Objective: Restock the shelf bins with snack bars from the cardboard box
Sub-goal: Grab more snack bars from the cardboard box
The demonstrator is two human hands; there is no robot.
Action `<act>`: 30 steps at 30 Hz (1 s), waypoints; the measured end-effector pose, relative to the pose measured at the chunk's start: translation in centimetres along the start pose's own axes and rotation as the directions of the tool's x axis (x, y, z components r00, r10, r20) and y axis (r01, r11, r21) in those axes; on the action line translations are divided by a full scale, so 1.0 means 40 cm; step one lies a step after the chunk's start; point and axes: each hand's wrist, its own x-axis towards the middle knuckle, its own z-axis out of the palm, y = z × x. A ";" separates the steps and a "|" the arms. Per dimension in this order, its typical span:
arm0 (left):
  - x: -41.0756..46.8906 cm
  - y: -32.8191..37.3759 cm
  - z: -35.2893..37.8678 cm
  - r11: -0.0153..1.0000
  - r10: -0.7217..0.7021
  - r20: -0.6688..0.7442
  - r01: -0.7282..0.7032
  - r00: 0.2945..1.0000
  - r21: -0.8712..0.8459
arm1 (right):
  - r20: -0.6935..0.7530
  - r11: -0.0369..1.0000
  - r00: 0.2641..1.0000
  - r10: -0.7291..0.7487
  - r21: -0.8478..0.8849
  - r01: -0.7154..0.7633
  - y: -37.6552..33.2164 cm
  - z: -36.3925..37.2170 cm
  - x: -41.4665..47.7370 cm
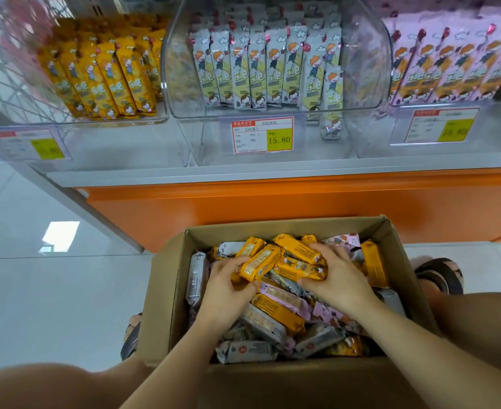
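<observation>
The open cardboard box [166,293] stands on the floor against the shelf's orange base. It is heaped with glossy, crinkled snack bars [276,315] in orange, grey and pink wrappers. The left hand [228,287] and right hand [339,276], close together, each clutch orange bars atop the heap. Above, three clear plastic shelf bins [370,69] hold upright rows of orange, grey and pink bars. The outer bins are cut off.

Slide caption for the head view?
Left hand and right hand gather orange bars in the cardboard box below shelf bins.
</observation>
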 end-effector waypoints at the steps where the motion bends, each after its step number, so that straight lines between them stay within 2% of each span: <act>1: 0.000 -0.001 0.004 1.000 -0.002 -0.012 0.002 1.000 -0.009 | 0.003 1.000 1.000 0.002 -0.026 -0.002 0.000 0.002 0.001; 4: 0.001 -0.003 0.016 1.000 0.001 -0.053 -0.003 0.999 -0.031 | -0.017 0.999 1.000 -0.006 0.043 0.007 0.000 0.009 0.005; 7: 0.000 -0.005 0.024 0.998 0.040 -0.095 -0.045 0.995 -0.051 | -0.112 0.990 0.992 -0.056 0.123 0.070 -0.001 0.021 0.004; 14: 0.008 0.016 0.032 0.989 0.092 -0.191 -0.112 0.977 -0.097 | -0.274 0.980 0.951 -0.142 0.094 0.173 -0.009 0.042 -0.003; 21: 0.015 0.018 0.039 0.986 0.161 -0.238 -0.164 0.958 0.010 | -0.371 0.958 0.895 -0.249 0.042 0.283 -0.022 0.032 -0.009; 24: 0.013 0.024 0.040 0.981 0.195 -0.215 -0.186 0.957 0.059 | -0.372 0.947 0.886 -0.276 0.051 0.316 -0.030 0.018 -0.006; 30: 0.000 0.042 0.031 0.961 0.254 -0.158 -0.231 0.954 0.152 | -0.291 0.956 0.923 -0.252 0.071 0.284 -0.048 -0.016 -0.004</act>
